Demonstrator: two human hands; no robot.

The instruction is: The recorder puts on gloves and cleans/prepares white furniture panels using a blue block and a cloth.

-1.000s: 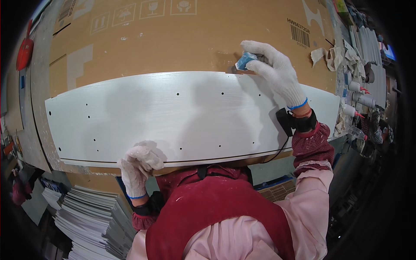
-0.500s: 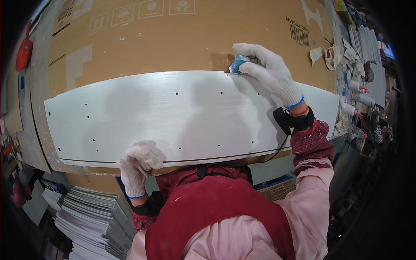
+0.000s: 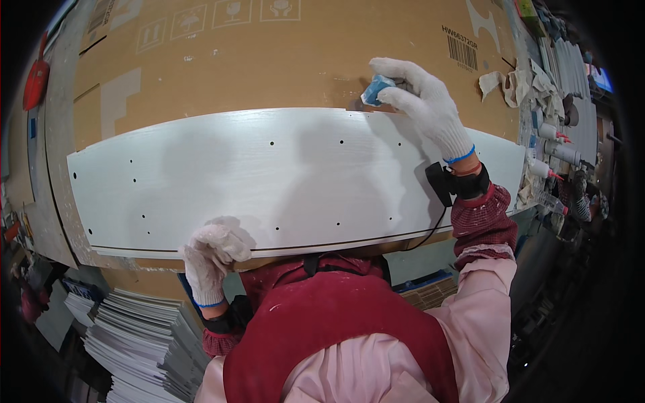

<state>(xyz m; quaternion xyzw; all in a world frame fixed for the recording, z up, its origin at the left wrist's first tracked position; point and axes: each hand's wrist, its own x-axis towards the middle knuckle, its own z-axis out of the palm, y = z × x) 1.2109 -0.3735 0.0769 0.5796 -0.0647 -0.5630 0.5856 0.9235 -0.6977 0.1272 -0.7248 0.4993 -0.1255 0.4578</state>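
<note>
A long white board [image 3: 222, 191] with small drilled holes and a dark groove along its near edge lies flat in front of me. My left hand [image 3: 211, 258], in a white knit glove, is closed on the board's near edge, fingers bent over the top face. My right hand [image 3: 426, 104], gloved alike, pinches a small blue lump [image 3: 377, 89] with whitish patches, perhaps a sponge or wadded cloth. That lump is just beyond the board's far edge, over the cardboard, beside a small notch in the edge. Contact between lump and board cannot be made out.
Flat brown cardboard [image 3: 255, 67] covers the bench under the board. At the right stand white bottles with red tips [image 3: 541, 169], near torn scraps [image 3: 517, 89]. A red tool [image 3: 35, 84] lies far left. Stacked white panels [image 3: 144, 342] stand lower left.
My right hand has moved slightly away from me and to the right with the blue lump, off the board's far edge. My left hand stays at the near edge.
</note>
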